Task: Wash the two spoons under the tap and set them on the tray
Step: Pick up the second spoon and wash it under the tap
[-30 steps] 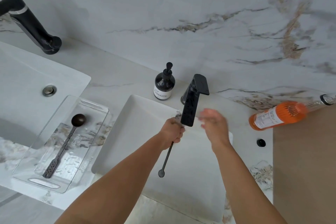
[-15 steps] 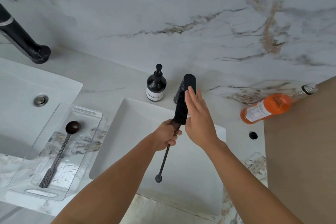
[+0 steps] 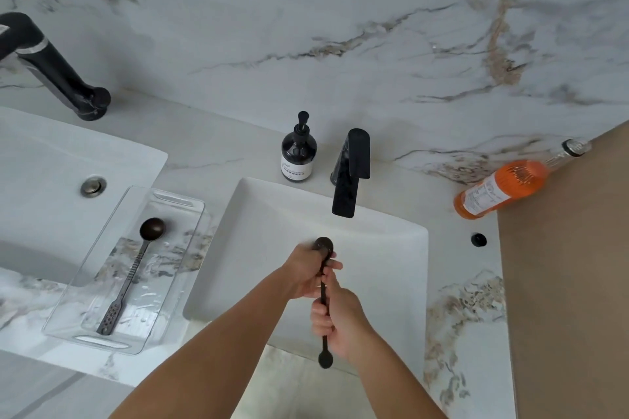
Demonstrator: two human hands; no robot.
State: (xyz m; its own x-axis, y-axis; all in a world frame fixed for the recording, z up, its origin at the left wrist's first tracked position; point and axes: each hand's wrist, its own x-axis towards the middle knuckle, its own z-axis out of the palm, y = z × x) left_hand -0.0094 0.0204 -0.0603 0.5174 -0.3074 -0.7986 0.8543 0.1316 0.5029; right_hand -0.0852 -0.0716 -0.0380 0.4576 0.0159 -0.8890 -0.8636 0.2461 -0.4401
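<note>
Two hands on one spoon over the sink, and the other spoon is down in the tray.

Far left, the tray (image 3: 180, 202) lies just beside the sink (image 3: 265, 214), with the first spoon (image 3: 136, 269) flat in it, bowl pointing away from the person. Over the basin, the left hand (image 3: 304, 274) has its fingers curled round the second spoon (image 3: 323, 245) just under the bowl. The right hand (image 3: 342, 320) wraps the lower handle, fingers (image 3: 318, 313) pressed together, the small end poking out beneath. That spoon hangs nearer than the tap (image 3: 350, 177), not touching it.
</note>
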